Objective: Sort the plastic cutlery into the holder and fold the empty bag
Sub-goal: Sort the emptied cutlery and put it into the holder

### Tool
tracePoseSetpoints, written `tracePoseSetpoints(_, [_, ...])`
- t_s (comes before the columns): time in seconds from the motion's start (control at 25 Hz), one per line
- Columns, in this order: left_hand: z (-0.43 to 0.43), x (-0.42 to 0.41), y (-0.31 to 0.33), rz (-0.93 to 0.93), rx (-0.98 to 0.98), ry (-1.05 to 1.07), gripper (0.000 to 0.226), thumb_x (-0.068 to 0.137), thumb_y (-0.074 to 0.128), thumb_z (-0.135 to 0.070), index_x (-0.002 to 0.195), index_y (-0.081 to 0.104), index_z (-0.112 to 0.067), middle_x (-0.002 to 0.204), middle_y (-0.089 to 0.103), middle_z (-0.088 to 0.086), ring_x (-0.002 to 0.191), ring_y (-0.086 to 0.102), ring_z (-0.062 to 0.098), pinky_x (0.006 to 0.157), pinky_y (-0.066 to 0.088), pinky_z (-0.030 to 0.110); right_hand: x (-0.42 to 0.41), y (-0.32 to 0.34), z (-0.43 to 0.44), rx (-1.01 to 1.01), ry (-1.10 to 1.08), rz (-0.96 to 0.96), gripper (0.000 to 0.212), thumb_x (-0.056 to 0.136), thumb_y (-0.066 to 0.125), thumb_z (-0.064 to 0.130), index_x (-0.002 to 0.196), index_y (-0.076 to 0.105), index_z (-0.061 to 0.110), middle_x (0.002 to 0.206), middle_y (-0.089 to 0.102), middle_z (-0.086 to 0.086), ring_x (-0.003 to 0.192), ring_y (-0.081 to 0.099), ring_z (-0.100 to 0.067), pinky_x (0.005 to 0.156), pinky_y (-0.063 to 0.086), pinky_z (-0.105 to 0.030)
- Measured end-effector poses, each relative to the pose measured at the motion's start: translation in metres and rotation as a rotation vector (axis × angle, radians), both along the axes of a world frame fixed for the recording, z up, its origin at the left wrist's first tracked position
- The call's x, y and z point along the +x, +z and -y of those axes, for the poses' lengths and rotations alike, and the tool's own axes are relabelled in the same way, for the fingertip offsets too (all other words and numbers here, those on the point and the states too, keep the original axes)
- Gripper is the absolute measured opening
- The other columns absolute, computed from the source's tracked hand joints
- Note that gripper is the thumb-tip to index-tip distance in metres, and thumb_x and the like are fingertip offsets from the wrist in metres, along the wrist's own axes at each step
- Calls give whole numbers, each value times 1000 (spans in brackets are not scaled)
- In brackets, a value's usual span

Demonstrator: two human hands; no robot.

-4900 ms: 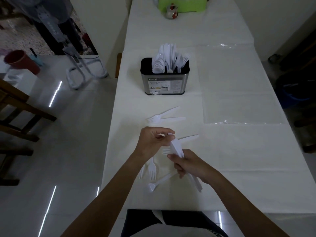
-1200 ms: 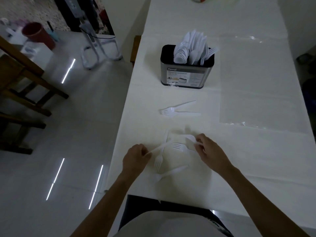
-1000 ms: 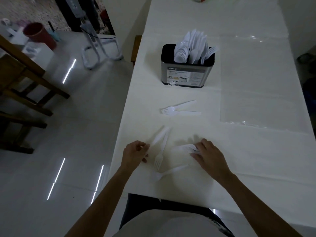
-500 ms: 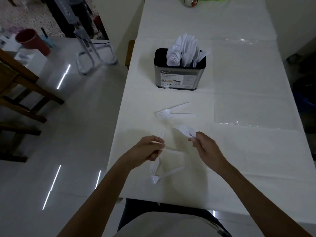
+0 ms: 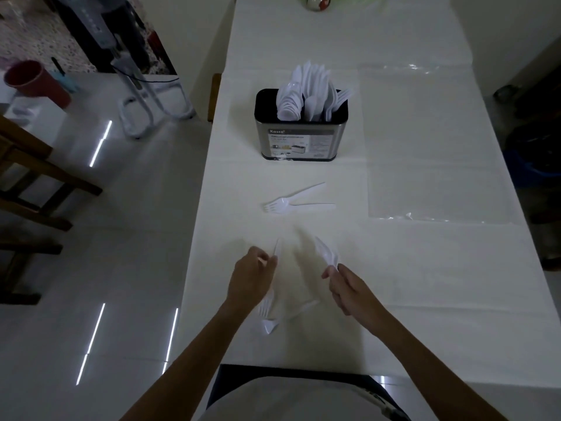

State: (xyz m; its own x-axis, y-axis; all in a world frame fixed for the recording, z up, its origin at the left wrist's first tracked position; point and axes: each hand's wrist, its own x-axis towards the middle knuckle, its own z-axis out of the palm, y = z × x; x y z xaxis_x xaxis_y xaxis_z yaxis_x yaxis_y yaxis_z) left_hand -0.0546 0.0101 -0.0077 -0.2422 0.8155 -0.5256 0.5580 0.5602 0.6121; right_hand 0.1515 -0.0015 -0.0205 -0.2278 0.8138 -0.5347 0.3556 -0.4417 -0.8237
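**Both hands pinch white cutlery over the near end of the surface**

The left hand [image 5: 252,279] pinches a slim utensil [image 5: 276,248] between curled fingers, its tip pointing up. The right hand [image 5: 349,288] holds a blurred utensil [image 5: 326,253] in its fingers; I cannot tell its type. Under the left hand, by the near edge, lie a fork [image 5: 265,309] and a spoon [image 5: 269,327]. Two forks [image 5: 282,205] lie between the hands and the holder [image 5: 300,142], which stands nearer the left edge, packed with upright cutlery [image 5: 306,95]. The clear bag [image 5: 437,147] lies flat along the right edge.
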Motion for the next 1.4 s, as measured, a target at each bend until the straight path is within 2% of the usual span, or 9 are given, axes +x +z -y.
tracePoseSetpoints(0.04, [9, -3, -5, -181, -4, -127, 37, 88, 57, -43, 104, 52, -11, 94, 59, 4, 77, 58, 18, 66, 49, 28, 1, -3, -3, 10, 16, 32, 33, 99, 41, 32, 92, 54, 3, 53, 37, 9, 43, 34, -5, 43, 30, -19])
tracePoseSetpoints(0.12, [23, -5, -13, -342, -53, -300, 46, 81, 62, -51, 102, 47, -14, 96, 52, 1, 81, 56, 19, 67, 48, 30, 3, -7, -16, 62, 45, 106, 26, 99, 42, 28, 88, 54, 7, 55, 39, 6, 42, 35, -4, 45, 32, -18])
tracePoseSetpoints(0.32, [29, -7, -20, -245, 56, -440, 34, 84, 64, -33, 103, 45, -12, 102, 53, 4, 86, 58, 22, 72, 51, 32, -9, -5, -92, 454, 262, 393, 22, 98, 43, 28, 87, 52, 11, 72, 60, -6, 64, 56, -27, 60, 42, -36])
tracePoseSetpoints(0.48, [27, -14, -21, -147, 55, -373, 32, 80, 70, -26, 104, 53, -12, 101, 53, 2, 86, 55, 20, 76, 51, 34, -43, 3, -165, 695, 488, 625, 30, 93, 52, 34, 109, 56, 8, 96, 64, -13, 89, 60, -32, 66, 38, -33])
tracePoseSetpoints(0.64, [22, -21, -24, 48, 87, -213, 29, 74, 76, -20, 98, 62, -12, 86, 59, -4, 77, 55, 14, 70, 48, 26, -54, -1, -193, 659, 672, 711, 33, 89, 57, 37, 109, 59, 11, 108, 51, -10, 91, 58, -27, 68, 35, -28])
tracePoseSetpoints(0.88, [10, -33, -28, 231, 53, 6, 22, 74, 78, -23, 96, 72, -21, 88, 63, -2, 74, 55, 11, 69, 51, 27, -38, -6, -174, 553, 675, 780, 44, 89, 55, 45, 116, 54, 10, 119, 48, -8, 98, 59, -28, 71, 37, -29])
tracePoseSetpoints(1.12, [7, -42, -21, 388, 81, 127, 25, 73, 79, -11, 94, 67, -14, 79, 64, 3, 67, 59, 11, 62, 48, 21, -39, -11, -160, 514, 601, 826, 37, 87, 59, 40, 111, 57, 12, 112, 58, -8, 103, 57, -27, 71, 34, -28])
tracePoseSetpoints(1.24, [6, -47, -15, 478, 140, 161, 15, 76, 75, -4, 80, 64, -13, 72, 65, 0, 62, 58, 7, 61, 47, 19, -37, 1, -154, 510, 653, 835, 31, 87, 59, 40, 102, 60, 13, 100, 65, -7, 97, 61, -28, 68, 32, -27])
tracePoseSetpoints(1.4, [-5, -46, 1, 659, 208, 150, 9, 83, 66, 0, 84, 64, -9, 64, 62, 1, 52, 57, 7, 52, 43, 17, -22, 14, -128, 320, 618, 727, 18, 87, 58, 41, 83, 55, 24, 78, 63, 0, 77, 59, -24, 62, 34, -30])
